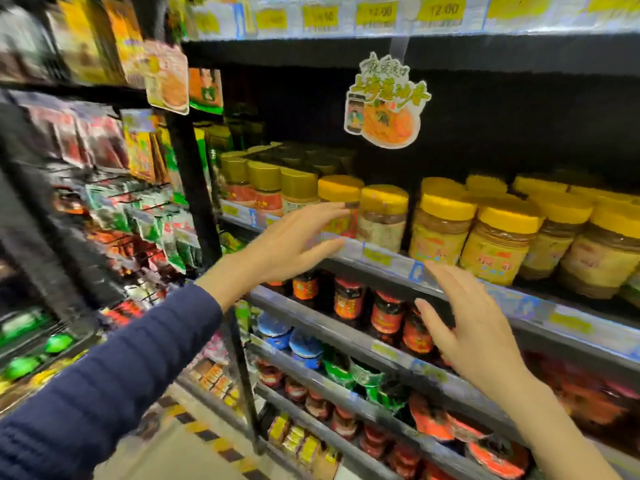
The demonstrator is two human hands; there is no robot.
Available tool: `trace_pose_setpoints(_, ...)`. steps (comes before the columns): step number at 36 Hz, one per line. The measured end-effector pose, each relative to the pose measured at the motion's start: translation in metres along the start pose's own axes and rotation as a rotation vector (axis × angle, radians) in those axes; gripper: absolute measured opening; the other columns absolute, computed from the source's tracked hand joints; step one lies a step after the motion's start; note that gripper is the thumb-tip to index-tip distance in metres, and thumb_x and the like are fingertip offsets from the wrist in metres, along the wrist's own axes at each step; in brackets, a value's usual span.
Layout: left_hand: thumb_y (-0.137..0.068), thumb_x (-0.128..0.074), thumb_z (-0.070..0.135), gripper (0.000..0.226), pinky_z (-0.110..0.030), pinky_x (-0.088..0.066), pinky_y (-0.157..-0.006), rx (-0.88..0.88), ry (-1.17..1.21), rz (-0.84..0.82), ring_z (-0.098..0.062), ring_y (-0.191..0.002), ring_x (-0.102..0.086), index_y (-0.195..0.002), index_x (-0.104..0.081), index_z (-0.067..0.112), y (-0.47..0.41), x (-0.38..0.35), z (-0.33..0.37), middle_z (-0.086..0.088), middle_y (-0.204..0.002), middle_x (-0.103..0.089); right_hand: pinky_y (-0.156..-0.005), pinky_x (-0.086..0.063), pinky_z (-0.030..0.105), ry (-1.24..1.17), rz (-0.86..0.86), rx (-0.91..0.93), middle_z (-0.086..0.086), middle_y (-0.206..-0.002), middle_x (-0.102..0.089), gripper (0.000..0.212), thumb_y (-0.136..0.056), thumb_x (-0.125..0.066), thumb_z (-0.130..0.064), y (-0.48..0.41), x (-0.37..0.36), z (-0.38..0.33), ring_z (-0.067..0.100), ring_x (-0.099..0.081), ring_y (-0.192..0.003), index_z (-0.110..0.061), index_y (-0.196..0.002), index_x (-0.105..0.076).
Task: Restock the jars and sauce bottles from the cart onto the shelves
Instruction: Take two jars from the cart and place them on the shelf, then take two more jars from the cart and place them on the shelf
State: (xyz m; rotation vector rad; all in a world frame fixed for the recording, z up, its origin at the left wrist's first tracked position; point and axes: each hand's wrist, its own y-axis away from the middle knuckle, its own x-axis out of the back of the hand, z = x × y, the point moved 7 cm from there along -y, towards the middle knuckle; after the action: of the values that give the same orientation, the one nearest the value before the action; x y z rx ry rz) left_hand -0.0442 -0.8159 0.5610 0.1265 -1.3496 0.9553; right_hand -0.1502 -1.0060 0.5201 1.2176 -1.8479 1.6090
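Both hands are empty and wide open, with the fingers straight and spread. The left hand (294,240), coming out of a dark blue sleeve (104,393), reaches towards the front edge of a shelf (388,258). Its index fingertip lies in front of one of two yellow-lidded jars (382,216), and its thumb is close to the price strip; whether either one touches cannot be told. The right hand (474,327) is raised lower and further right with its palm towards the shelves. Its fingertips are just below that same shelf edge, and it covers part of the row beneath.

The jars stand on the shelves. On the upper of these shelves, from the left, the front row holds three gold-lidded jars (265,188), then the two yellow-lidded ones, then a gap. After the gap come four bigger yellow-lidded jars (498,244), with more lids in rows behind them. One shelf down, four dark red-labelled jars (349,301) show beside the right hand. Below those sit two blue-lidded tubs (306,342). One paper sign (384,105) hangs above the jars.
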Motion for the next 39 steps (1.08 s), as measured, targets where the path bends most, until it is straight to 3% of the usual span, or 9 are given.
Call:
trace_pose_setpoints(2,-0.096,-0.045,0.036,0.052,-0.026,-0.023,-0.114,0.079,-0.031,-0.022,-0.008,-0.141,-0.025,-0.145,-0.031,0.023,0.035,0.013,-0.028,0.006,-0.153,-0.030,-0.100,-0.040,0.042,-0.022,-0.085,0.052,0.015,-0.127,-0.059,0.049,-0.087,-0.062,-0.024,-0.018,-0.019,-0.032,0.030,-0.054,-0.120,-0.004,-0.130,-0.051)
trace_pose_setpoints(6,-0.096,-0.045,0.035,0.054,-0.032,-0.029,-0.114,0.300,-0.110,-0.082,-0.013,-0.138,-0.033,-0.146,-0.032,0.019,0.115,0.045,-0.089,0.002,-0.151,-0.034,-0.112,-0.026,0.035,-0.091,-0.335,0.131,0.005,-0.146,-0.039,0.060,-0.092,-0.050,-0.034,-0.050,-0.075,-0.099,0.021,-0.032,-0.138,-0.015,-0.145,-0.029)
trace_pose_setpoints(8,-0.096,-0.047,0.034,0.054,-0.028,-0.031,-0.111,0.383,-0.179,-0.102,-0.016,-0.135,-0.039,-0.145,-0.033,0.015,0.158,0.066,-0.116,-0.001,-0.150,-0.037,-0.115,-0.019,0.032,-0.086,-0.439,0.217,0.003,-0.153,-0.029,0.064,-0.093,-0.048,-0.036,-0.063,-0.108,-0.139,0.018,-0.024,-0.142,-0.017,-0.147,-0.021)
trace_pose_setpoints(11,-0.095,-0.049,0.030,0.053,-0.026,-0.032,-0.105,0.506,-0.280,-0.131,-0.021,-0.132,-0.042,-0.142,-0.036,0.010,0.221,0.101,-0.149,-0.006,-0.146,-0.042,-0.116,-0.012,0.028,-0.080,-0.559,0.331,0.003,-0.156,-0.021,0.066,-0.094,-0.048,-0.034,-0.079,-0.153,-0.208,0.017,-0.017,-0.144,-0.016,-0.149,-0.016)
trace_pose_setpoints(15,-0.094,-0.049,0.039,0.060,-0.025,-0.028,-0.107,0.691,-0.419,-0.156,-0.021,-0.135,-0.040,-0.144,-0.033,0.011,0.309,0.147,-0.192,-0.007,-0.149,-0.040,-0.119,-0.013,0.032,-0.082,-0.655,0.439,0.001,-0.157,-0.015,0.068,-0.095,-0.045,-0.039,-0.087,-0.208,-0.299,0.017,-0.013,-0.145,-0.016,-0.150,-0.010)
trace_pose_setpoints(26,-0.090,-0.052,0.048,0.070,-0.030,-0.030,-0.109,1.128,-0.539,-0.221,-0.022,-0.137,-0.036,-0.146,-0.029,0.012,0.507,0.219,-0.275,-0.006,-0.151,-0.037,-0.113,-0.018,0.029,-0.119,-0.733,0.751,0.007,-0.155,-0.021,0.070,-0.093,-0.050,-0.036,-0.085,-0.327,-0.499,0.020,-0.021,-0.143,-0.013,-0.149,-0.016)
trace_pose_setpoints(32,-0.091,-0.050,0.045,0.068,-0.030,-0.034,-0.106,1.279,-0.566,-0.253,-0.023,-0.134,-0.039,-0.145,-0.029,0.012,0.560,0.229,-0.321,-0.007,-0.149,-0.039,-0.117,-0.013,0.035,-0.037,-0.785,0.922,0.007,-0.156,-0.019,0.073,-0.092,-0.049,-0.038,-0.087,-0.395,-0.571,0.022,-0.017,-0.143,-0.013,-0.149,-0.011)
trace_pose_setpoints(39,-0.088,-0.052,0.047,0.073,-0.035,-0.034,-0.110,1.446,-0.478,-0.291,-0.024,-0.137,-0.036,-0.147,-0.024,0.013,0.598,0.217,-0.403,-0.007,-0.152,-0.033,-0.115,-0.021,0.034,-0.039,-0.849,1.060,0.008,-0.154,-0.024,0.076,-0.089,-0.052,-0.043,-0.112,-0.485,-0.631,0.023,-0.024,-0.141,-0.011,-0.148,-0.017)
